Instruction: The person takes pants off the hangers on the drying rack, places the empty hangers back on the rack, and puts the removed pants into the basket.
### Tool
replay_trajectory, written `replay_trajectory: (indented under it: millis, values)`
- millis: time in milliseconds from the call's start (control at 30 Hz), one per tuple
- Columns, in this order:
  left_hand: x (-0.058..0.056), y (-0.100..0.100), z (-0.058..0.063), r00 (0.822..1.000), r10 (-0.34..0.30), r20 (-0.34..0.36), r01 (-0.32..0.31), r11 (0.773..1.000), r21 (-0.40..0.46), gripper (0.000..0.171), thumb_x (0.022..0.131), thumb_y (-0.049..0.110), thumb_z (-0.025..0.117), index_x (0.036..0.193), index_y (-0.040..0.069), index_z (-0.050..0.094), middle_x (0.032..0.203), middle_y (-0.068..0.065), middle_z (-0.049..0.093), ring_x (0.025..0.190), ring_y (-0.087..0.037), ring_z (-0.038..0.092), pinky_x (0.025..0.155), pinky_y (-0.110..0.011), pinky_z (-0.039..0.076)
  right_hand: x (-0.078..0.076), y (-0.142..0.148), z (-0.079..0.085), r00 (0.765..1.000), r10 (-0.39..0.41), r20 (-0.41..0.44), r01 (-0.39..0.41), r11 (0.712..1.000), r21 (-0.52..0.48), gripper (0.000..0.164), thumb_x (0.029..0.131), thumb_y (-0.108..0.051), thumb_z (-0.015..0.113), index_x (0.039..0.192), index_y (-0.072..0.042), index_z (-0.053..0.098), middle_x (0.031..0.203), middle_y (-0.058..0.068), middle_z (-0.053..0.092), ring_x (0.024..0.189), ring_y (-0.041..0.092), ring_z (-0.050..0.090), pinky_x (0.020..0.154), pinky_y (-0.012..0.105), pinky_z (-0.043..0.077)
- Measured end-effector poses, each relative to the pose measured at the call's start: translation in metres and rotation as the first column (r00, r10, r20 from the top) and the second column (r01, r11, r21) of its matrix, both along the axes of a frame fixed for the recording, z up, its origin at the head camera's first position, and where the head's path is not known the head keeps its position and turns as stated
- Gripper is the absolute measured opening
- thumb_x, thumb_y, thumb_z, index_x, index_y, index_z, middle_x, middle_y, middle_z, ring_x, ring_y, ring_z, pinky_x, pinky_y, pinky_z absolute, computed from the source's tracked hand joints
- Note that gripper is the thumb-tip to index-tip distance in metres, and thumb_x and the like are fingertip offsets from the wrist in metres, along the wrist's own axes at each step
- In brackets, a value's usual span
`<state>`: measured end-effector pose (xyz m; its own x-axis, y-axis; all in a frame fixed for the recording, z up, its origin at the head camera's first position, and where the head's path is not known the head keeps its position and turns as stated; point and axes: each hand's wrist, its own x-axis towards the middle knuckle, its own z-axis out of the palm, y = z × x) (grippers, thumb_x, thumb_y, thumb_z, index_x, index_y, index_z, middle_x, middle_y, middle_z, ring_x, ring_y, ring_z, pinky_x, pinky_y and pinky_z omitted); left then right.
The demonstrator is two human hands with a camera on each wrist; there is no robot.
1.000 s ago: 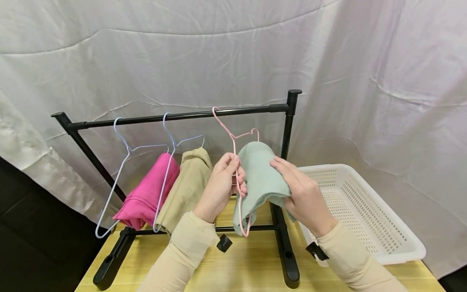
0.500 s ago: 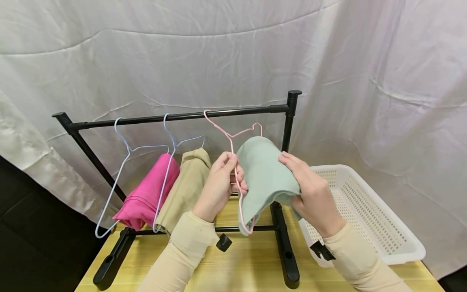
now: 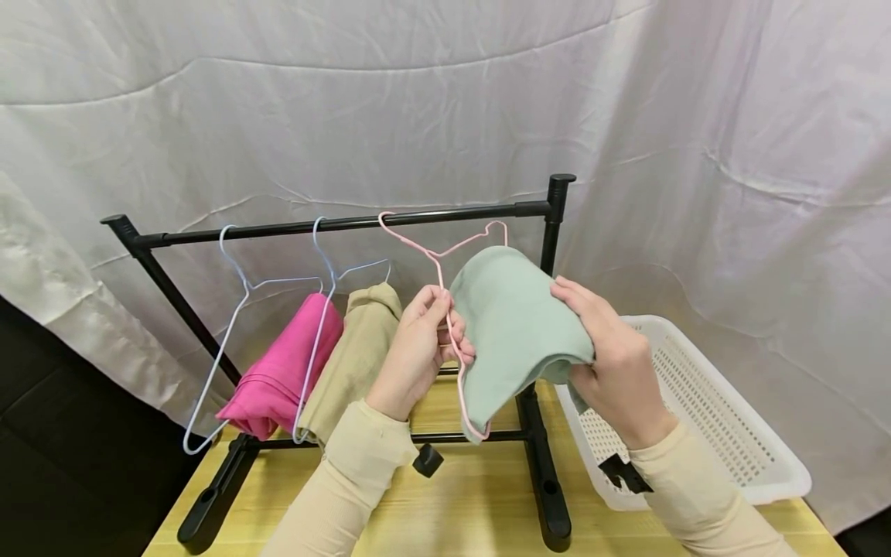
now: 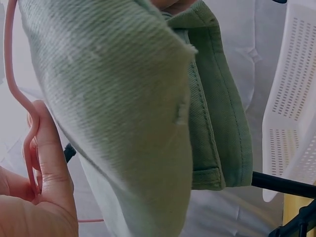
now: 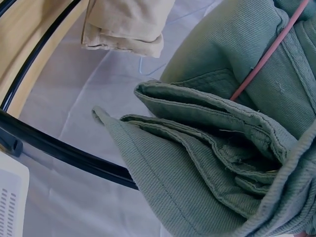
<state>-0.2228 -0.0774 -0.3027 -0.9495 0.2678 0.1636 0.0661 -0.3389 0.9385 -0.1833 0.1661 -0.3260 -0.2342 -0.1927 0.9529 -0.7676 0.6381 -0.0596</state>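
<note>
A pink wire hanger hooks over the rail of a black rack. My left hand pinches its near side wire between thumb and fingers, also plain in the left wrist view. Folded pale green trousers drape over the hanger, their layered, stitched hems facing the right wrist camera. At their right end my right hand grips the cloth, fingers on top and thumb underneath. Part of the hanger is hidden under the trousers. In the right wrist view the pink wire crosses the green cloth.
On the black rack, two blue hangers hang to the left, with pink folded clothing and khaki folded clothing. A white perforated basket stands right on the wooden table. A pale curtain hangs behind.
My right hand has moved right and slightly up, drawing the green trousers with it. The pink hanger has swung to face me more, its hook shifting left along the rail.
</note>
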Motion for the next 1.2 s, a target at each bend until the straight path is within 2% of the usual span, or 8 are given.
replay_trajectory:
  millis: [133,333,533,700,833,1033,1200]
  values:
    - [-0.001,0.0,0.001,1.0,-0.001,-0.005,0.001,1.0,0.008,0.019,0.118,0.019,0.037,0.104,0.008,0.041,0.063,-0.001,0.051,0.049,-0.013,0.065,0.052,-0.026,0.06,0.0,0.001,0.002,1.0,-0.007,-0.008,0.006,1.0,-0.031,0.056,0.086,0.014,0.057,0.14,0.003,0.065,0.142,0.017,0.07,0.124,0.038,0.071,0.121,0.018,0.042]
    - [-0.003,0.0,0.002,1.0,0.003,-0.01,-0.002,1.0,0.018,0.02,0.118,0.019,0.036,0.101,0.01,0.042,0.065,-0.001,0.051,0.05,-0.013,0.067,0.053,-0.026,0.061,0.001,0.004,0.004,0.999,-0.012,-0.031,0.009,0.996,-0.092,0.054,0.086,0.013,0.06,0.138,0.003,0.067,0.139,0.017,0.072,0.13,0.024,0.07,0.119,0.019,0.045]
    - [-0.004,-0.002,0.001,1.0,0.018,-0.005,-0.018,1.0,0.022,0.022,0.119,0.021,0.037,0.1,0.011,0.044,0.065,-0.001,0.051,0.049,-0.013,0.067,0.053,-0.026,0.061,0.002,0.008,0.008,0.999,-0.021,-0.048,0.014,0.989,-0.147,0.056,0.082,0.012,0.054,0.135,0.003,0.069,0.133,0.019,0.074,0.13,0.018,0.071,0.117,0.02,0.047]
    - [-0.004,-0.005,0.0,0.999,0.033,-0.008,-0.033,0.999,0.003,0.022,0.119,0.021,0.036,0.103,0.007,0.042,0.064,-0.001,0.05,0.049,-0.012,0.064,0.052,-0.025,0.059,0.005,0.011,0.013,0.997,-0.036,-0.061,0.023,0.978,-0.207,0.051,0.083,0.006,0.054,0.131,0.004,0.07,0.128,0.02,0.076,0.13,0.013,0.07,0.117,0.022,0.048]
    - [-0.006,-0.007,-0.001,0.999,0.052,-0.007,-0.052,0.999,-0.017,0.021,0.119,0.021,0.036,0.104,0.007,0.043,0.063,-0.001,0.05,0.048,-0.012,0.062,0.05,-0.023,0.056,0.012,0.012,0.02,0.995,-0.055,-0.079,0.034,0.968,-0.25,0.052,0.082,0.008,0.045,0.127,0.005,0.072,0.122,0.021,0.078,0.125,0.015,0.073,0.115,0.02,0.05]
    - [-0.006,-0.008,0.0,0.997,0.071,-0.025,-0.072,0.996,-0.043,0.021,0.118,0.021,0.037,0.102,0.012,0.044,0.061,0.0,0.049,0.047,-0.011,0.062,0.048,-0.023,0.056,0.022,0.017,0.026,0.994,-0.073,-0.081,0.051,0.968,-0.245,0.049,0.088,0.009,0.043,0.126,0.004,0.073,0.118,0.022,0.078,0.123,0.011,0.073,0.113,0.016,0.049]
    - [-0.007,-0.01,-0.001,0.996,0.08,-0.029,-0.081,0.996,-0.043,0.022,0.118,0.023,0.037,0.102,0.012,0.045,0.061,0.0,0.049,0.046,-0.011,0.06,0.047,-0.022,0.055,0.027,0.022,0.026,0.994,-0.09,-0.066,0.073,0.972,-0.222,0.049,0.088,0.008,0.042,0.125,0.004,0.074,0.117,0.022,0.078,0.126,-0.004,0.067,0.112,0.012,0.047]
